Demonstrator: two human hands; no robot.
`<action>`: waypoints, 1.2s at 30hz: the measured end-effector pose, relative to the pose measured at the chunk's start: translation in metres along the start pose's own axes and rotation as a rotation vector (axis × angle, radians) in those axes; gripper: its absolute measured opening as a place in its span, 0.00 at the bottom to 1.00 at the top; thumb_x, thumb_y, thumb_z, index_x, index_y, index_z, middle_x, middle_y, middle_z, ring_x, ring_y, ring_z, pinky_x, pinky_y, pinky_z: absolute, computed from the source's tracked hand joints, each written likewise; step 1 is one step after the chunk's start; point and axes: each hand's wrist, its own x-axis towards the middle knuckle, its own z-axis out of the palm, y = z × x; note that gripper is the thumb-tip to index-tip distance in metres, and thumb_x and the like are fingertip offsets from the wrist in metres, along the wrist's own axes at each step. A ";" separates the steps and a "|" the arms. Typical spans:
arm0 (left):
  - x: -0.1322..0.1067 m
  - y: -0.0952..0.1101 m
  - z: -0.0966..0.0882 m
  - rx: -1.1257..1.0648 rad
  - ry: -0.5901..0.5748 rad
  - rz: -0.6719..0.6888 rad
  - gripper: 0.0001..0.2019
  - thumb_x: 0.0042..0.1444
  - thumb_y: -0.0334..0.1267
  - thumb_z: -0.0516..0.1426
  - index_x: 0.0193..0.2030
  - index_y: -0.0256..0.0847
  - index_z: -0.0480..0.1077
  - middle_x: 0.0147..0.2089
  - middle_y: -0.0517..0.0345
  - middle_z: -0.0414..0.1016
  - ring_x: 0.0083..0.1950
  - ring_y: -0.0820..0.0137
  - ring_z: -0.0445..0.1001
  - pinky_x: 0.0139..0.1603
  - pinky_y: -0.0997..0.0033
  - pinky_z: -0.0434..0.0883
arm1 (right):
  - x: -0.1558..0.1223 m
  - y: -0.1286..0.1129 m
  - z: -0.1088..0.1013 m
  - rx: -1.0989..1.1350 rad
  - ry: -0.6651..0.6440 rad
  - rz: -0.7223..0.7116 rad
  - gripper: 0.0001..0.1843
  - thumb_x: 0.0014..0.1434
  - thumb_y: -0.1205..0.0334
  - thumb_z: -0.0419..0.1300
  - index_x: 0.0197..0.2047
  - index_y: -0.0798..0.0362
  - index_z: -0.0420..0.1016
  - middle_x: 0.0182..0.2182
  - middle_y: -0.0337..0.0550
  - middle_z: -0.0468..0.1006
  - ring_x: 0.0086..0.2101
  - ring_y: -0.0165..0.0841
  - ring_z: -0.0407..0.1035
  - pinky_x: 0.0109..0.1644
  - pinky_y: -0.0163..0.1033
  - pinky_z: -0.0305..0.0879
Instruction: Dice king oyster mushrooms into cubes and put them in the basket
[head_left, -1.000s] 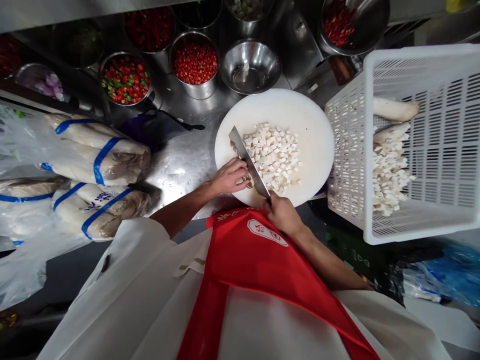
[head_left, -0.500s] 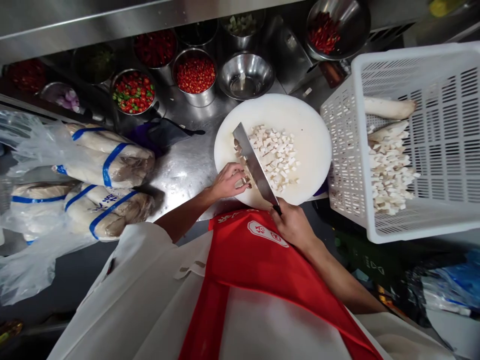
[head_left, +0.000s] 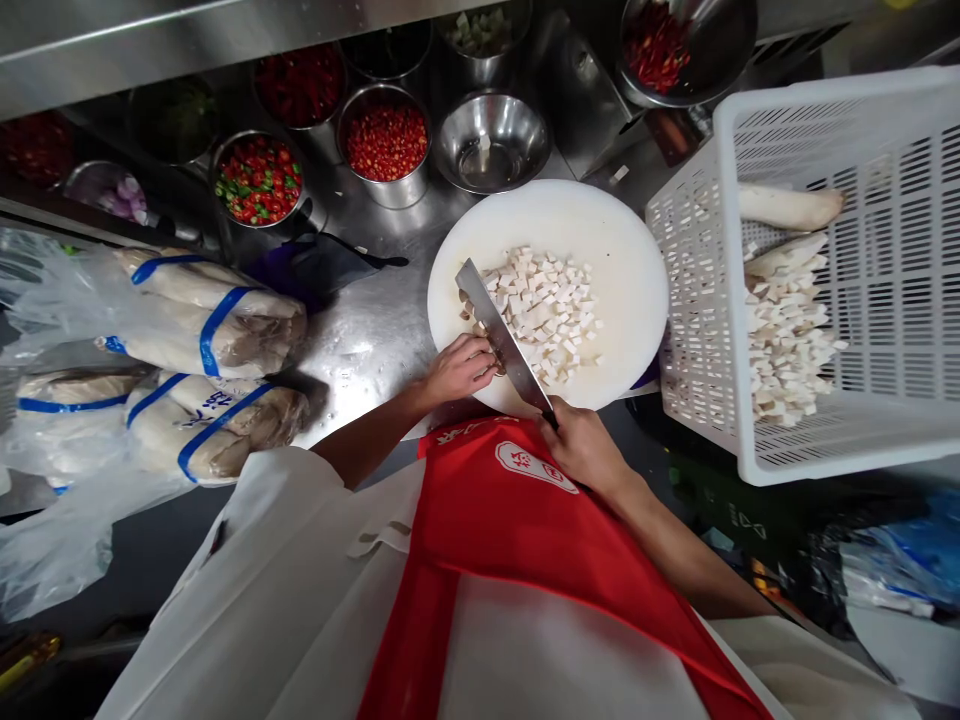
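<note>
My right hand [head_left: 589, 442] is wrapped round the dark handle of a cleaver [head_left: 508, 342]. The blade stands slantwise over the left part of a round white cutting board [head_left: 634, 300]. To the blade's right lies a heap of diced white mushroom [head_left: 546, 305]. My left hand [head_left: 463, 368] is at the board's lower left edge, fingers curled and pressed together against brown-edged mushroom pieces [head_left: 468, 306] along the blade's left side. The fingers and the blade partly hide these pieces.
On the right stands a white plastic basket [head_left: 739, 400] with cut mushroom [head_left: 787, 340] and a whole king oyster mushroom [head_left: 791, 207]. Bagged mushrooms [head_left: 217, 330] lie left. Behind the board are a steel bowl [head_left: 491, 140] and several containers, one of chopped red chillies [head_left: 386, 140].
My left hand's fingers have closed in and now lie curled near the blade. The cleaver has shifted slightly left and its tip is a little lower. The view has moved slightly.
</note>
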 end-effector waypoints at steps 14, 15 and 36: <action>-0.003 0.001 0.003 -0.013 -0.039 -0.074 0.05 0.60 0.37 0.56 0.41 0.44 0.73 0.46 0.52 0.73 0.51 0.64 0.71 0.52 0.58 0.73 | 0.023 -0.008 0.005 -0.038 -0.062 0.017 0.15 0.65 0.61 0.49 0.50 0.58 0.70 0.34 0.54 0.81 0.35 0.42 0.75 0.37 0.39 0.60; -0.003 0.001 0.002 -0.003 -0.036 -0.072 0.05 0.60 0.38 0.56 0.41 0.44 0.73 0.46 0.52 0.73 0.50 0.64 0.71 0.52 0.58 0.73 | 0.027 -0.006 0.009 -0.033 -0.046 0.015 0.15 0.64 0.62 0.49 0.49 0.58 0.70 0.34 0.54 0.81 0.34 0.42 0.75 0.37 0.39 0.61; 0.009 0.014 -0.010 -0.065 -0.053 -0.250 0.14 0.59 0.34 0.58 0.52 0.43 0.70 0.63 0.49 0.64 0.63 0.61 0.66 0.63 0.56 0.67 | -0.005 0.035 0.007 0.971 0.300 0.141 0.07 0.54 0.58 0.58 0.33 0.48 0.61 0.18 0.31 0.68 0.17 0.32 0.64 0.22 0.37 0.61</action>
